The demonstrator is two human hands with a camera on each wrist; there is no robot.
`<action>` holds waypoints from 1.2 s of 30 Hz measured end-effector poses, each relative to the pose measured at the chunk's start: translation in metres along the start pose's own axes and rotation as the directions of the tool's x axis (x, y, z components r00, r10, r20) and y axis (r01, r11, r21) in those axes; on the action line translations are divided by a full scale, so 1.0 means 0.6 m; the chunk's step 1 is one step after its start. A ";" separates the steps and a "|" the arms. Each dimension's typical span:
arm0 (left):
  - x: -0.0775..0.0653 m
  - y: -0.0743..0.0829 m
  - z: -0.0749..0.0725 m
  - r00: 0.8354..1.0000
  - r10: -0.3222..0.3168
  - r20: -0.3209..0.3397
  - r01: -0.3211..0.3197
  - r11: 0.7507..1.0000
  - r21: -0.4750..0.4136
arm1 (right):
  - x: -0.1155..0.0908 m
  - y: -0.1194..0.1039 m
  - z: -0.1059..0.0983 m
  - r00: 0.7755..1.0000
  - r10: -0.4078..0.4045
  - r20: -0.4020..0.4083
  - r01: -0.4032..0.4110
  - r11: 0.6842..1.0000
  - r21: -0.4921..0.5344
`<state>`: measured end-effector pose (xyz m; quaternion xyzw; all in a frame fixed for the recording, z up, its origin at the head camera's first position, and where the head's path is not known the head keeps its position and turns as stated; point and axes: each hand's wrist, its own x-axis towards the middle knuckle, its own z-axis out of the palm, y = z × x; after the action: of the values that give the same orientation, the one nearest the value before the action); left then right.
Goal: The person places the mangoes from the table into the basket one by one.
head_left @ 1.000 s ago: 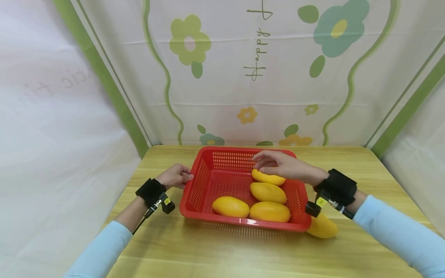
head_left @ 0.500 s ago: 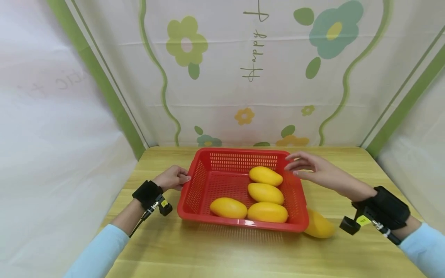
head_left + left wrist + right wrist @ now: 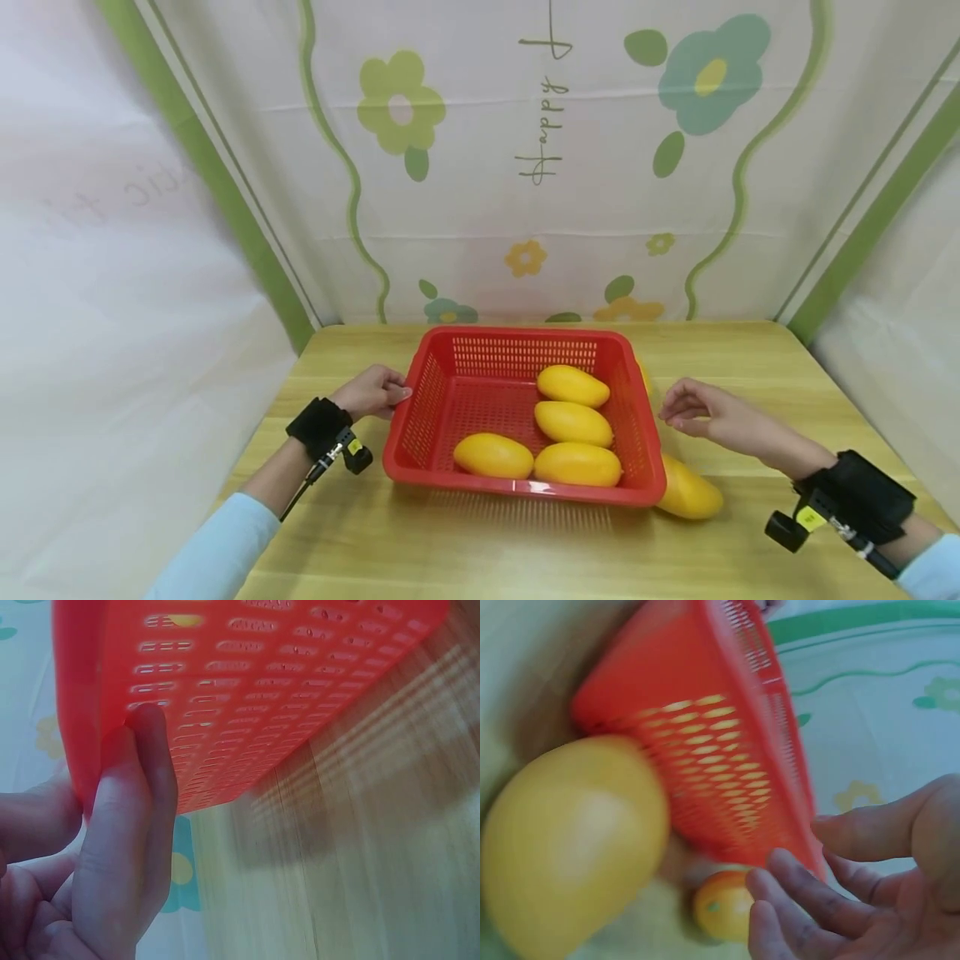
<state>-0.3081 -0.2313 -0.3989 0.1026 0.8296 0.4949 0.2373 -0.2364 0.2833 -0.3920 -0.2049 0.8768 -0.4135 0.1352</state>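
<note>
A red plastic basket (image 3: 480, 492) stands on the table with several yellow mangoes (image 3: 572, 422) in its right half and front. My left hand (image 3: 371, 392) pinches the basket's left rim; in the left wrist view the fingers (image 3: 112, 840) lie along the outer wall, with the thumb across the rim. To the right of the basket, my right hand (image 3: 723, 421) hovers with loosely bent fingers and holds nothing. Below it, one mango (image 3: 690, 492) lies against the basket's front right corner. Another mango (image 3: 724, 906) shows by the right wall, partly hidden behind the fingers.
The wooden table (image 3: 465, 558) runs up to a printed cloth (image 3: 480, 208) at the back. Pale cloth sides (image 3: 112, 333) close it in on the left and right. Each wrist carries a black strap with a small camera (image 3: 787, 529).
My right hand has moved out from above the mangoes in the basket, rightward past the rim, then lower beside the basket. The left hand still holds the left rim.
</note>
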 end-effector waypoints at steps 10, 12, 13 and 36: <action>-0.003 -0.002 0.001 1.000 0.009 0.012 -0.009 1.000 -0.002 | -0.015 0.045 0.026 0.968 0.083 0.236 -0.094 0.995 0.035; -0.002 -0.003 0.002 1.000 0.007 0.008 -0.007 1.000 -0.002 | -0.015 0.047 0.030 0.958 0.129 0.256 -0.141 0.989 0.031; -0.002 -0.003 0.002 1.000 0.006 0.006 -0.006 1.000 0.000 | -0.015 0.048 0.032 0.953 0.143 0.266 -0.157 0.987 0.030; 0.002 -0.002 0.002 1.000 0.001 -0.002 -0.001 1.000 0.005 | -0.009 0.062 0.074 0.959 0.139 0.247 -0.149 0.989 0.021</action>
<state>-0.3087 -0.2305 -0.4006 0.1033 0.8310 0.4931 0.2360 -0.2230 0.2773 -0.4482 -0.1872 0.8576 -0.3914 0.2761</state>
